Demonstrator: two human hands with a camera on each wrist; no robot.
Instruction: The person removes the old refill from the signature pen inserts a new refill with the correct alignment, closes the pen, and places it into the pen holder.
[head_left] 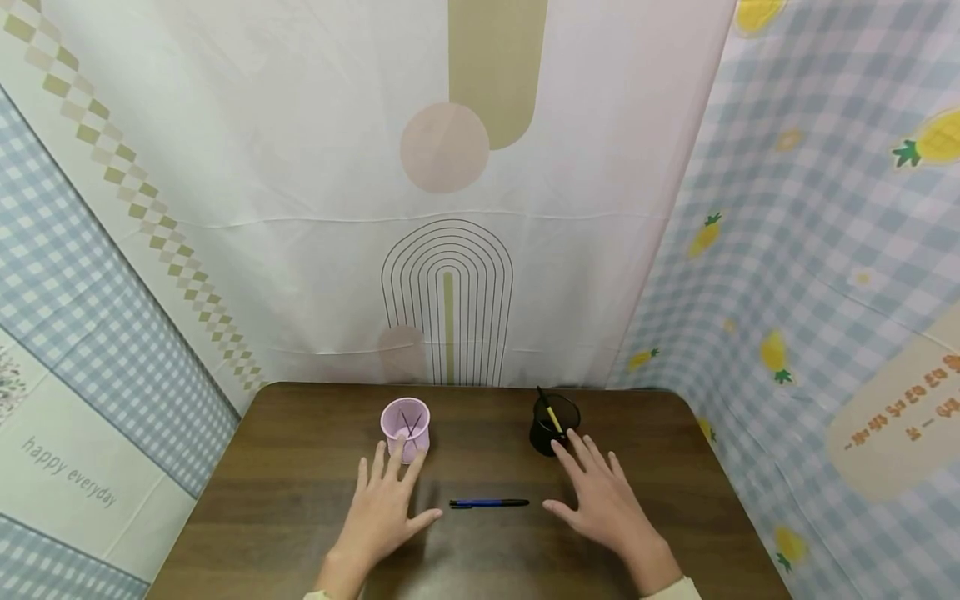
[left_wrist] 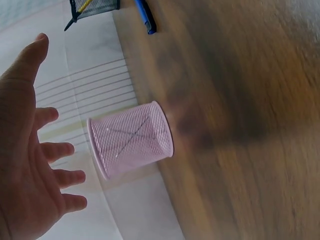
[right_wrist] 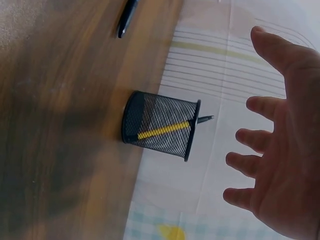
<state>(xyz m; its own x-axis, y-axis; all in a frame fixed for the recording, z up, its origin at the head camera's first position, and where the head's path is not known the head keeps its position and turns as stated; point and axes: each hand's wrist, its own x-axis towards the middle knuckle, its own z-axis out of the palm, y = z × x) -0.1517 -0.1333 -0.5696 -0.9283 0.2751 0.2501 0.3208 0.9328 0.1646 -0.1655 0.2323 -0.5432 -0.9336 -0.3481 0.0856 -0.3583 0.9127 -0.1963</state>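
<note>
A pink mesh pen cup (head_left: 406, 425) stands upright at the back left of the table, with thin dark sticks crossed inside it. My left hand (head_left: 381, 510) hovers in front of it with fingers spread, holding nothing. To the right stands a black mesh pen cup (right_wrist: 160, 125) with a yellow and black pen (right_wrist: 165, 130) leaning in it. Near that cup my right hand (head_left: 606, 505) is held with fingers apart, also holding nothing. Between the hands a blue pen (head_left: 489, 503) with black ends lies crosswise on the wood.
The brown wooden table (head_left: 247, 500) has its back edge against a white patterned cloth (head_left: 315, 275). Blue checked cloths hang on both sides, the right one (head_left: 750, 250) printed with pineapples.
</note>
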